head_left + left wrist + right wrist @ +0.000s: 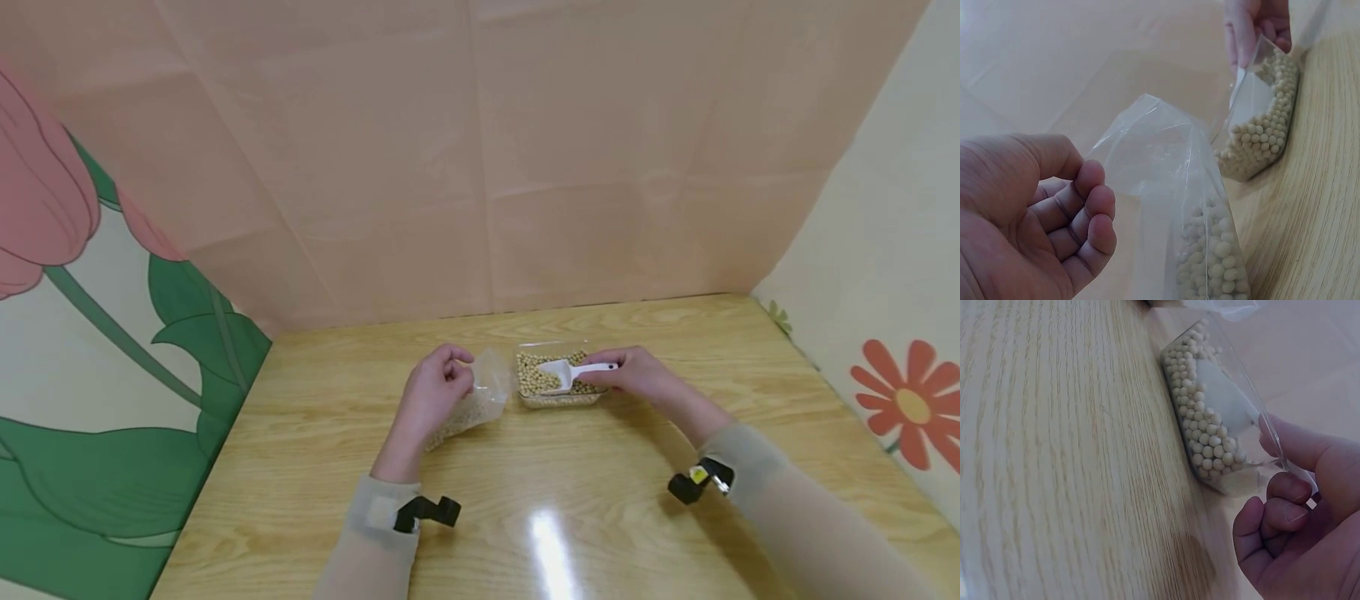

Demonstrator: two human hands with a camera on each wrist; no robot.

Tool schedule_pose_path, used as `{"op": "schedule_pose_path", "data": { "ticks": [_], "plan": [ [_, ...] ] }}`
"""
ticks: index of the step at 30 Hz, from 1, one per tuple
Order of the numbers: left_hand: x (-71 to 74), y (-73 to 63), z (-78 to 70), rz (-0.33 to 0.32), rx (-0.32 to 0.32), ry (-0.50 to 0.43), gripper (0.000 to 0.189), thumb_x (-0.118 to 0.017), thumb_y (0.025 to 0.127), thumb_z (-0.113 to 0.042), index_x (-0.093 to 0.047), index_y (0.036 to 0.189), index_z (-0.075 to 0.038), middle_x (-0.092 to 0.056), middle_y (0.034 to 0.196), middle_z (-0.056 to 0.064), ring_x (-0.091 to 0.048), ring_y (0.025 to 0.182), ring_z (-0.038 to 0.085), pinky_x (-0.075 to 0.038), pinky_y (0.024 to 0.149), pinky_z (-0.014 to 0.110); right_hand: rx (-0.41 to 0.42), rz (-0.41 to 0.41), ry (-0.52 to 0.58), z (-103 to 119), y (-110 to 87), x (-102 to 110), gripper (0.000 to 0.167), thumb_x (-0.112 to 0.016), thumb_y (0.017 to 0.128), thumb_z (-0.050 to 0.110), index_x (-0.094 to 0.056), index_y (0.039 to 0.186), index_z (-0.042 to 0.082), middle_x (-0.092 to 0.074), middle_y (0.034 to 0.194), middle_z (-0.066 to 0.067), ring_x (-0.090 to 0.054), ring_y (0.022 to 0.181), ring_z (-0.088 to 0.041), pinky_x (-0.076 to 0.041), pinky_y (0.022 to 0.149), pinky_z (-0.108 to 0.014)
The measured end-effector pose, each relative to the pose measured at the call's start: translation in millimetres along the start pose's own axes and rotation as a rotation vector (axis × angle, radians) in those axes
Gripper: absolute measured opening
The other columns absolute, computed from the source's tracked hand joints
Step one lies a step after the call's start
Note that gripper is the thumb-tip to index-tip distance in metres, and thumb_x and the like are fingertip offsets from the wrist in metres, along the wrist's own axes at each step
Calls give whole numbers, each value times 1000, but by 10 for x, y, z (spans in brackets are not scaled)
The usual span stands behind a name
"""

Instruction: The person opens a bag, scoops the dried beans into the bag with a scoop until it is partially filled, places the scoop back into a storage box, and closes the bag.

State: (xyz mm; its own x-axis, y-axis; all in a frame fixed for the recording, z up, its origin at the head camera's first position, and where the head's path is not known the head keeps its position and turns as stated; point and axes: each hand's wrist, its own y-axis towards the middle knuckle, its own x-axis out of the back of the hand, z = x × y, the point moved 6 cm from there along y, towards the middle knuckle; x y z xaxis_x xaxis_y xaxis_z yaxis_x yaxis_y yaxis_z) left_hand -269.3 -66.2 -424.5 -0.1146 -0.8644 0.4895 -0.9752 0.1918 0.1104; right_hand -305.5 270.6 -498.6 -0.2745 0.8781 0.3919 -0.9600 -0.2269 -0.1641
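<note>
My right hand (633, 371) grips the handle of a small white scoop (557, 372), whose bowl lies among round, pale yellow beans (532, 379) in a clear plastic box (561, 402). The right wrist view shows the thumb and fingers (1291, 494) at the box's near end, around the handle. Just left of the box, my left hand (435, 387) pinches the upper edge of a clear plastic bag (1160, 144). More of the same beans (1213, 262) fill the bag's lower part, and its top stands up, creased.
Both containers stand on a wood-grain table (480, 500). A plain pinkish cloth (480, 167) hangs behind it. Painted walls with flowers (911, 404) border the left and right sides. A black camera mount (427, 512) sits on each wrist.
</note>
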Motion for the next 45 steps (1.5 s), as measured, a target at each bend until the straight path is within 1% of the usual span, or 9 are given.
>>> {"op": "schedule_pose_path", "data": {
  "ticks": [7,13,16,22,28,32,36,39,45],
  "plan": [
    [0,-4,1,-6,0,-5,29,-61,99,-4,-71,127,-6,-71,83,1,-68,77,31,-53,70,39,2,-16,-17,-14,1,-19,48,-89,95,39,-80,133,10,-76,122,-7,-63,91,-19,-56,77,-33],
    [7,-6,-17,-4,-2,-9,30,-61,99,-3,-71,127,-5,-71,84,1,-69,79,36,-53,69,38,21,-42,-83,49,-38,-16,50,-89,93,43,-81,132,12,-77,123,-9,-61,84,-21,-53,72,-33],
    [6,-12,-20,-5,-1,-6,30,-61,100,-3,-71,127,-5,-72,84,1,-70,79,37,-52,69,39,21,-41,-70,53,-49,-23,49,-89,94,42,-81,132,12,-76,125,-11,-63,89,-23,-55,75,-35],
    [6,-11,-18,-7,-1,-2,30,-61,99,-3,-71,127,-5,-72,84,1,-68,77,33,-52,68,38,8,-40,-21,-28,-40,-41,56,-87,96,42,-76,140,8,-66,148,-19,-64,105,-21,-56,85,-35],
    [1,-16,-31,-5,8,-5,29,-61,100,-4,-71,128,-6,-72,84,1,-69,79,36,-53,71,40,-17,-59,5,-116,-3,-47,63,-88,94,46,-74,143,9,-65,150,-16,-61,118,-22,-49,97,-36],
    [-3,-18,-30,0,7,-9,30,-61,100,-4,-71,128,-5,-72,84,2,-69,79,36,-53,71,41,-36,-70,40,-145,-6,-56,65,-89,93,47,-74,144,10,-62,154,-15,-60,116,-22,-49,96,-34],
    [-5,-12,-30,-4,2,0,30,-61,100,-4,-71,127,-6,-72,84,1,-68,77,32,-54,72,40,-39,-70,87,-159,-19,-63,62,-89,94,42,-73,144,8,-62,152,-15,-61,103,-19,-54,84,-31],
    [-6,-6,-29,-5,1,1,29,-61,100,-5,-71,127,-6,-72,83,1,-68,76,30,-54,72,39,-42,-71,116,-177,-35,-65,61,-88,95,41,-73,144,8,-66,145,-10,-62,97,-16,-54,82,-30],
    [-3,8,-38,-7,-4,2,29,-61,99,-3,-71,126,-5,-71,83,1,-67,75,27,-53,70,37,-26,-78,203,-230,-54,-50,56,-87,97,35,-73,142,4,-75,110,4,-61,86,-11,-52,77,-28]
  ]
}}
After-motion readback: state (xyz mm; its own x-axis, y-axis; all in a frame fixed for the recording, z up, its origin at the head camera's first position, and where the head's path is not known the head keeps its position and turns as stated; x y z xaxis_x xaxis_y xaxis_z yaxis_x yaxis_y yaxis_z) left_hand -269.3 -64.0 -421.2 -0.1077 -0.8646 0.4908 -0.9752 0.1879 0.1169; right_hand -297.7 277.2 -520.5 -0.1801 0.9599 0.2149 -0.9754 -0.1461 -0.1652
